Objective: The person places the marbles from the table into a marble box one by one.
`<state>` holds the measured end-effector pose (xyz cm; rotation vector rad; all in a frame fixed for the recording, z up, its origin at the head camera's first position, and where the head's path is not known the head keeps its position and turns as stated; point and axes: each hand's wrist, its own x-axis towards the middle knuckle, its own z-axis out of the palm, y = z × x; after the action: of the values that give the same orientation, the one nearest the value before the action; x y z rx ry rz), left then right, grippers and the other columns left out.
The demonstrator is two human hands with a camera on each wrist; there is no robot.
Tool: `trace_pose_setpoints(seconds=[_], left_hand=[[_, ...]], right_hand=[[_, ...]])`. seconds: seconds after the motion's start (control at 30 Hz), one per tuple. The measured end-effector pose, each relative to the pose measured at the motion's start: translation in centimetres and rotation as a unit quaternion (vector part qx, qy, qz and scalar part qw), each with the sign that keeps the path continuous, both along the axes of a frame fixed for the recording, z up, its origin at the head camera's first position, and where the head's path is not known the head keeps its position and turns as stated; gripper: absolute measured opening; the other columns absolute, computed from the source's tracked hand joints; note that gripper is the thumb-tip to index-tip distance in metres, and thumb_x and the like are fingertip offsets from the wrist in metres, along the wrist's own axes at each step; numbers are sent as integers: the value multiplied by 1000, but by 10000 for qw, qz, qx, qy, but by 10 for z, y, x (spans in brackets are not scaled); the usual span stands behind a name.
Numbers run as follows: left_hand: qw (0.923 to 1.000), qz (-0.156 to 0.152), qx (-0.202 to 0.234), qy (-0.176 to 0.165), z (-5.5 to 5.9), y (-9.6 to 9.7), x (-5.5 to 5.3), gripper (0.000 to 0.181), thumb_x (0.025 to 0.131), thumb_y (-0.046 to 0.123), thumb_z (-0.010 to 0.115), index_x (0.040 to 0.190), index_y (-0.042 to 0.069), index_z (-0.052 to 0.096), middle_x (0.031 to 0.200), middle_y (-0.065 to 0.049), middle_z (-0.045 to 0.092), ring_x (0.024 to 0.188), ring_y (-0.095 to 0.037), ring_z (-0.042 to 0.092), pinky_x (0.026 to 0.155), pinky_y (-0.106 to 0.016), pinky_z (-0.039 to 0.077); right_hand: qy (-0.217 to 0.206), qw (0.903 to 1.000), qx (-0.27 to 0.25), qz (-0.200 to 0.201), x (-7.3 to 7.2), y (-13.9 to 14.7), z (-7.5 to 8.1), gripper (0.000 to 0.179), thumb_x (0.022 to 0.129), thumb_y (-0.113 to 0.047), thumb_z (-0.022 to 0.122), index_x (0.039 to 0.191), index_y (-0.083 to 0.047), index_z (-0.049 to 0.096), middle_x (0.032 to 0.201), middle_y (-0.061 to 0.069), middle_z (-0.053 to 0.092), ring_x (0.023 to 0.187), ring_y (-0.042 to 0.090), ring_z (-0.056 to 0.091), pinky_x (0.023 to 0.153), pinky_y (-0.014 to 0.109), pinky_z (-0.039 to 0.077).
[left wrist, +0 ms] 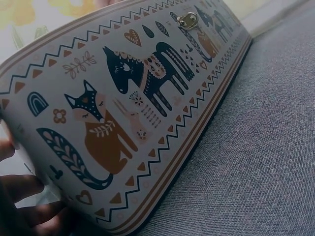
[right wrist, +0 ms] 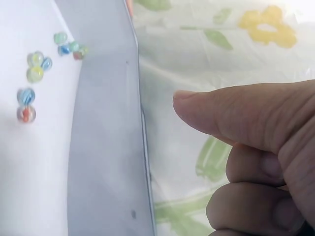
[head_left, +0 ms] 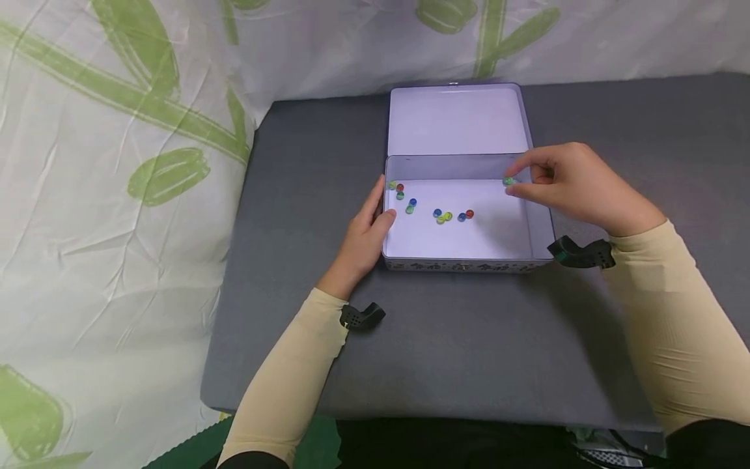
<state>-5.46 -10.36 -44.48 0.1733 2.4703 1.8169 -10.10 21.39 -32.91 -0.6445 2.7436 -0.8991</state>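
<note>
An open hinged tin box [head_left: 410, 265] has a white inside and animal drawings on its front wall, seen large in the left wrist view [left wrist: 133, 93]. My left hand [head_left: 363, 244] grips its left side, thumb over the rim and fingers along the outer wall. Above the box's right part, my right hand [head_left: 565, 185] pinches a green marble [head_left: 508, 181] between thumb and forefinger. In the right wrist view the thumb [right wrist: 211, 115] shows, but that marble is hidden. Several glass marbles lie on the box floor, among them a red one [head_left: 470, 213] beside a blue one [head_left: 461, 217].
The box lid [head_left: 459, 120] leans back behind the box. Grey cloth covers the table [head_left: 305, 195]. A white curtain with green leaf prints [head_left: 193, 85] hangs at the left and back. Each wrist wears a black band mount [head_left: 360, 317].
</note>
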Motion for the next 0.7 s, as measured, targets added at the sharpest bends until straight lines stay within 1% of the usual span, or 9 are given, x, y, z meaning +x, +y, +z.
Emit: trace_pose_setpoints(seconds=[0.13, 0.23, 0.37, 0.47, 0.57, 0.7], left_hand=[[10000, -22, -31, -72, 0, 4, -2, 61, 101, 27, 45, 156, 34, 20, 159, 13, 22, 143, 1, 21, 115, -24, 22], [9998, -43, -45, -175, 5, 6, -1, 61, 101, 24, 46, 156, 31, 20, 160, 9, 22, 144, -2, 21, 116, -26, 22], [9996, -77, -77, -258, 25, 9, 6, 61, 101, 20, 43, 157, 22, 20, 161, 1, 22, 145, -7, 21, 116, -27, 22], [9996, -86, -80, -243, 37, 11, 12, 61, 101, 20, 42, 158, 18, 20, 162, -1, 22, 145, -8, 21, 117, -28, 21], [9997, -91, -28, -233, 40, 12, 13, 61, 101, 21, 42, 157, 18, 21, 161, -1, 23, 145, -7, 22, 117, -28, 21], [9996, -131, -26, -252, 40, 13, 12, 60, 101, 18, 43, 157, 18, 22, 161, -1, 25, 143, -5, 26, 115, -25, 24]], right_hand=[[-89, 10000, -1, 43, -4, -7, -2, 18, 88, -23, 74, 104, -16, 72, 64, 5, 46, 50, 13, 34, 50, 28, 32], [-76, 9998, -32, 157, -7, -14, -5, 16, 88, -23, 73, 103, -17, 72, 64, 5, 46, 50, 13, 34, 49, 28, 32], [-49, 9993, -94, 347, -14, -24, -9, 14, 88, -21, 73, 102, -16, 72, 65, 4, 47, 51, 13, 36, 49, 28, 33], [-100, 9989, -142, 433, -19, -32, -12, 14, 88, -21, 74, 101, -16, 72, 63, 4, 45, 52, 13, 36, 51, 28, 35], [-195, 9986, -125, 473, -23, -37, -15, 16, 88, -23, 74, 102, -16, 73, 61, 3, 43, 51, 13, 36, 54, 27, 36], [-323, 9985, -74, 425, -26, -42, -19, 18, 87, -25, 75, 102, -15, 73, 59, 3, 40, 53, 12, 35, 57, 28, 35]])
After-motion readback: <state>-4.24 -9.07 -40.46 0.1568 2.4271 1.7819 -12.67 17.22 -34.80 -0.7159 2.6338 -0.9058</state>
